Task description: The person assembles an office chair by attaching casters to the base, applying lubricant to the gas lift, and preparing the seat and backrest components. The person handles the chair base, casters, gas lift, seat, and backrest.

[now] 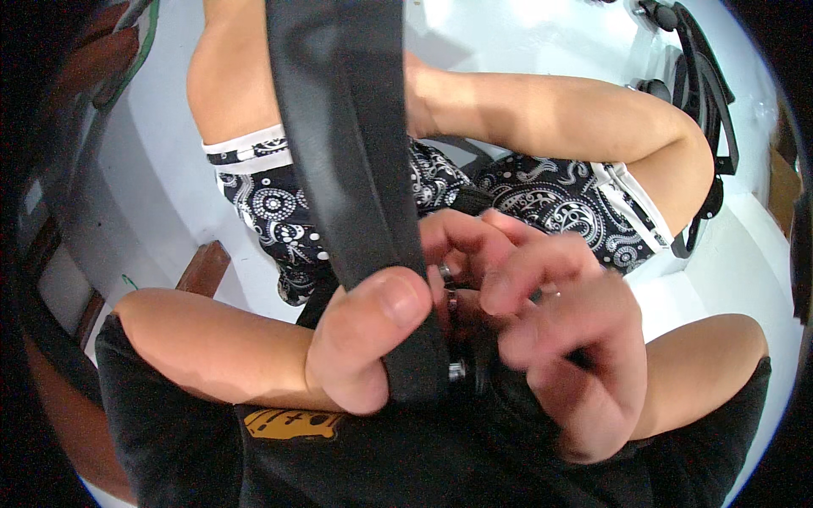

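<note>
A long black curved piece (347,144), shaped like a leg of a swivel chair base, runs from the top edge down to my lap. My left hand (368,330) grips its lower end, thumb laid over the face and the fingers mostly hidden behind. Beside that end shows a small silver metal part (457,371) against something dark and round. Close on the right, my right hand (576,330) has its fingers curled inward and a little blurred. What sits inside them, if anything, is hidden.
Bent legs in black-and-white patterned shorts (550,203) lie around the black piece. Black parts with wheel-like ends (703,85) rest at the far right on the pale floor (500,34). A brown wooden piece (203,267) stands at the left.
</note>
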The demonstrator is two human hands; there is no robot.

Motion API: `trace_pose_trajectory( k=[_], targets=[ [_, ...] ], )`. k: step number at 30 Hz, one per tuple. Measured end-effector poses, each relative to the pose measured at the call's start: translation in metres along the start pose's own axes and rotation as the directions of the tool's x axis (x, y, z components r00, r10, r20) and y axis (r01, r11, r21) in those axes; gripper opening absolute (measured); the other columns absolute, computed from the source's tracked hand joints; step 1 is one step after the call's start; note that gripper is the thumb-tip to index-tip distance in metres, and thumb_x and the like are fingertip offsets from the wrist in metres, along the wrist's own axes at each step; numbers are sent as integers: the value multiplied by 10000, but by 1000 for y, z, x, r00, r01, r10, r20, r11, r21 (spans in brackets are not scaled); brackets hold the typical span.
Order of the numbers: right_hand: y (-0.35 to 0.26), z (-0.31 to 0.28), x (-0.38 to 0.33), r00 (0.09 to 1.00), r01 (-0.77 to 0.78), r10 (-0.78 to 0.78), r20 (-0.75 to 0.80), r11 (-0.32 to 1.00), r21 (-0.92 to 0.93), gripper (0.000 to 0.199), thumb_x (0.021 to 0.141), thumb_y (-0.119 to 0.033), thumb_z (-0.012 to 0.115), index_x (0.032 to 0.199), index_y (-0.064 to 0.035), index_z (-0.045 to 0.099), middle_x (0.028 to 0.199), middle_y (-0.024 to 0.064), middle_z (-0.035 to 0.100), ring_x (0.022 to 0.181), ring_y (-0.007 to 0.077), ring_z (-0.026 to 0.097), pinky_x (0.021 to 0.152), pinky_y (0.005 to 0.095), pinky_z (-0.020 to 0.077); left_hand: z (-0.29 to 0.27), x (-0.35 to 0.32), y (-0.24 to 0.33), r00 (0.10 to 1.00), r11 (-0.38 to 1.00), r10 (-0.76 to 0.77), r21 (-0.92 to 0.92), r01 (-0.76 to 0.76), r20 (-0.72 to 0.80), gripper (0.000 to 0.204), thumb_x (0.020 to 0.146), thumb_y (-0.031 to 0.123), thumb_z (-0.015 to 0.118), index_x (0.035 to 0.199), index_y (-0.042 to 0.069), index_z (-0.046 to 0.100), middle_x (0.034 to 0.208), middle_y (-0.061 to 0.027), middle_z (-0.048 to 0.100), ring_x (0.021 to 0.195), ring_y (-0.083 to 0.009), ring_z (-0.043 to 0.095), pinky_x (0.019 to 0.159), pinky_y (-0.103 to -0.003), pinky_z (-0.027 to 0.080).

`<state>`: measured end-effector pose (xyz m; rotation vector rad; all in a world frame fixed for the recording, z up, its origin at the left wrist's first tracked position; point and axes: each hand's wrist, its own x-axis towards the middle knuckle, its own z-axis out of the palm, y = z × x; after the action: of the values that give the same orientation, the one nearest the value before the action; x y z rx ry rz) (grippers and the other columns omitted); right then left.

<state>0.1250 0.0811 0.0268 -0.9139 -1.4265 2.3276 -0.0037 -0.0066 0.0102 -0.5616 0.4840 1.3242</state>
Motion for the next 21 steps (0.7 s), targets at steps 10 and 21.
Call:
trace_pose_trajectory(
  k=[10, 21],
  targets=[
    [3, -14, -5, 990, 16, -43, 137, 982, 190, 286, 791, -102, 473, 1055, 5, 458, 1099, 151, 439, 1194, 406, 396, 1014, 488, 271, 7, -3, 1, 986, 935, 26, 354, 34, -164, 790, 740, 567, 529, 1220, -50, 411, 1093, -165, 560, 1003, -269, 561, 902, -367, 424],
    [12, -30, -8, 890, 428, -367, 269, 877, -218, 200, 827, -139, 444, 928, -34, 581, 1139, 196, 423, 1181, 390, 413, 1055, 484, 225, 1, 5, 5, 988, 986, -130, -90, 137, 82, 1086, 701, 858, 152, 1226, -41, 460, 1160, -160, 533, 1004, -277, 535, 884, -352, 410]
  ],
)
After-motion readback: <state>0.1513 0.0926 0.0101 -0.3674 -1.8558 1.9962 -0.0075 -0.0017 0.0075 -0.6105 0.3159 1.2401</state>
